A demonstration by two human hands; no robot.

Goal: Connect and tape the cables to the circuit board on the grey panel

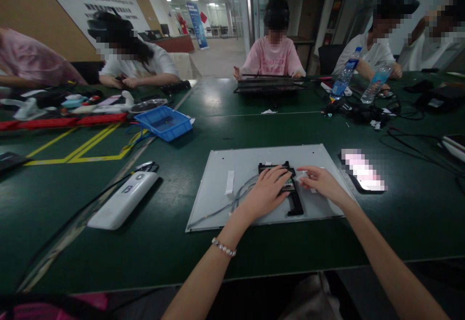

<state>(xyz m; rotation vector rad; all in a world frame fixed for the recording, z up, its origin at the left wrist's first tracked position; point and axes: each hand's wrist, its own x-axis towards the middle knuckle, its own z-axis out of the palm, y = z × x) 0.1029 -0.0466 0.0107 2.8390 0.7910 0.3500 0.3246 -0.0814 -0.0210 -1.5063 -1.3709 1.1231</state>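
Lays the left hand (pixel 267 190), loosely spread, over the black bracket (pixel 297 202) near the middle of the grey panel (pixel 241 168); holds the right hand (pixel 320 183) half-curled above the panel's right part. Cannot tell of anything gripped in either.

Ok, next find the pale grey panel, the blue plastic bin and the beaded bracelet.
Pale grey panel (pixel 242 159), head view: bare surface near far edge.
Blue plastic bin (pixel 179 132), head view: outer near wall.
Beaded bracelet (pixel 223 247), head view: middle of visible beads.
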